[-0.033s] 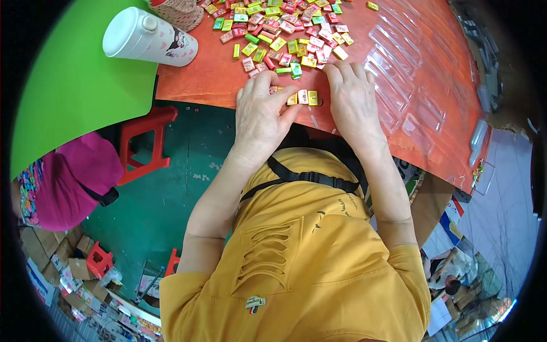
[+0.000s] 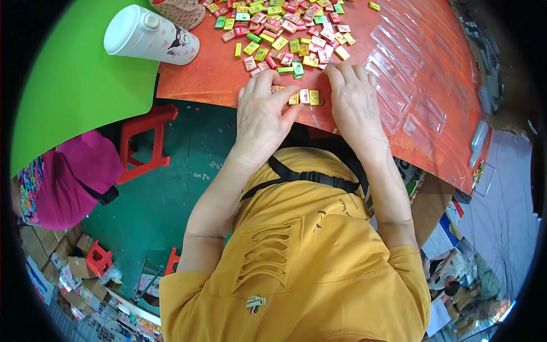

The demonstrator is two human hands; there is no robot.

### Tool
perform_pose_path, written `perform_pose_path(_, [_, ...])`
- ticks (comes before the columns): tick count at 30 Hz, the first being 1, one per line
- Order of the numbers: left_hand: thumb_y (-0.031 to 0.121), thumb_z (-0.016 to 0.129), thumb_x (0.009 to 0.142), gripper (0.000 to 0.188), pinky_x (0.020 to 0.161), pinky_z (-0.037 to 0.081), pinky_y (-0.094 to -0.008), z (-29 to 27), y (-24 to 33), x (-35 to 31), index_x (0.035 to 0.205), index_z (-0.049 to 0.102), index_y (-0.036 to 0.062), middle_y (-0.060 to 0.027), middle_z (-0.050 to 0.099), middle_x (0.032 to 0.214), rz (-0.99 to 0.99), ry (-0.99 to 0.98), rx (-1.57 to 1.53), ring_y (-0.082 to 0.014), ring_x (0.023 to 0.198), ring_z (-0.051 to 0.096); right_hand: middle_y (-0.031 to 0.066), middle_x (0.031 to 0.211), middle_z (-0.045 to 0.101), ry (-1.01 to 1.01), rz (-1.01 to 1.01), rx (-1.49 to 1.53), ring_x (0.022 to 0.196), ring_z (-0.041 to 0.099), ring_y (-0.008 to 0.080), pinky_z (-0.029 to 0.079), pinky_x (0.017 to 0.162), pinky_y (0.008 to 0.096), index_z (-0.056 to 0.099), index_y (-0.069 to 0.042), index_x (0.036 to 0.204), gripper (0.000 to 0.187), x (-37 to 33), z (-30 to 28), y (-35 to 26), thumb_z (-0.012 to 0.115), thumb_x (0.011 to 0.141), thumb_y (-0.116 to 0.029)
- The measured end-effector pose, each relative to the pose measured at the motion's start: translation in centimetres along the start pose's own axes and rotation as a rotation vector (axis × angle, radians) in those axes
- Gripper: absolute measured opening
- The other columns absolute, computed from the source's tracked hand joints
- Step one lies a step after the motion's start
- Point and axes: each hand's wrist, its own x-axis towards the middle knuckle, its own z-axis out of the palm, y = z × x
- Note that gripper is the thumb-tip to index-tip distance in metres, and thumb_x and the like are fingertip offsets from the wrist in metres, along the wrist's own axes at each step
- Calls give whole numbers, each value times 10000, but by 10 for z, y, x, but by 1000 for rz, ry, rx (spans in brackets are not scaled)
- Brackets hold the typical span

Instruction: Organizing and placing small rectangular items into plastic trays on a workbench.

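Note:
Small printed blocks, yellow and pinkish white, form a short row at the near edge of the orange table. My left hand is closed around the left end of that row, with thumb and forefinger at the blocks; its other fingers hide part of them. Right of the row, my right hand rests on the table with fingers bent down and held together. Its fingertips meet the near edge of a loose pile of red, pink, yellow and green blocks. Whatever lies under those fingertips is hidden.
Clear plastic trays cover the table's right side. A white lidded tumbler and a woven basket stand at the left, by a green tabletop. A red stool is below. Someone in magenta sits at the left.

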Motion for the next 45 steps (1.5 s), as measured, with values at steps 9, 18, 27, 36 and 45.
perform_pose_path(9, [198,884,784,344,933,485,-458,-3,-1,2,1105,800,104,-98,600,1141,16,-11,10,-300,1099,607,176,1107,640,-76,44,307,1084,616,384,504,956,491,644,-2,1292,364,-27,-2,-13,694,933,-36])
perform_pose_path(18, [165,900,763,541,993,476,-462,-15,-12,-1,1268,723,90,-108,609,1192,48,-64,-111,-315,1145,602,204,1165,641,-1,102,452,1111,651,401,543,964,458,659,8,1309,390,-30,-3,-21,739,935,-65])
perform_pose_path(27, [195,915,751,566,998,470,-452,-9,-1,0,1277,725,104,-95,590,1213,37,-64,-55,-304,1139,595,169,1137,675,179,22,185,1010,691,366,562,860,464,709,-31,1212,302,27,20,-8,753,919,-89])
perform_pose_path(36, [266,911,768,537,955,460,-454,-4,1,-3,1258,758,109,-103,576,1196,24,-39,18,-302,1130,572,200,1027,695,118,190,394,946,705,411,566,827,488,670,-11,1129,197,-13,-4,-4,730,949,-63])
perform_pose_path(45, [320,895,795,516,950,454,-463,-5,2,-2,1243,764,100,-111,578,1203,25,-46,51,-309,1127,567,241,1245,634,39,245,419,1085,666,419,557,912,476,562,1,1420,481,-57,4,-9,719,968,-49])
